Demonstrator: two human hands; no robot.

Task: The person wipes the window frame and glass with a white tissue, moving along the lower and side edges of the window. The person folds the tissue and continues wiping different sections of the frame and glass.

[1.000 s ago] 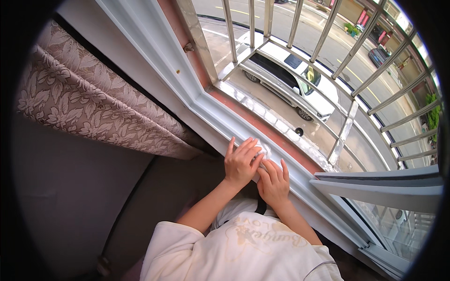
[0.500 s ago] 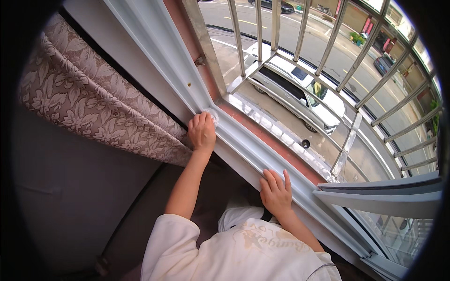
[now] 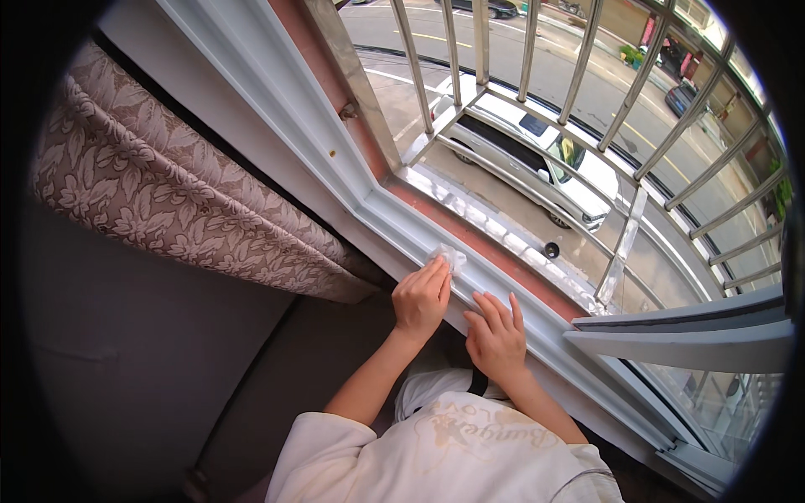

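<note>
While the left hand point(image 3: 419, 303) pinches a crumpled white thin tissue point(image 3: 451, 256) in its fingertips, the right hand point(image 3: 498, 339) is just beside it, with its fingers loose and a bit spread. The two hands are apart – a small gap shows between them. The tissue is near the middle of the frame, and it sits on the long white window frame with grooves point(image 3: 386, 218), which runs from the upper left down to the lower right. The right fingertips are over that window frame too, but I cannot tell if they press on it.

Next to the window frame is a flat red-brown ledge point(image 3: 433, 210). Shiny silver metal bars point(image 3: 576, 71) fill the upper right, and past them is a white car with a dark side point(image 3: 579, 172) on the ground below. At the right edge is a white-framed glass window panel point(image 3: 688, 342). A brownish-pink curtain with pale leaves and flowers point(image 3: 176, 189) hangs at the left – and a cream short-sleeved shirt point(image 3: 453, 457) shows at the bottom
</note>
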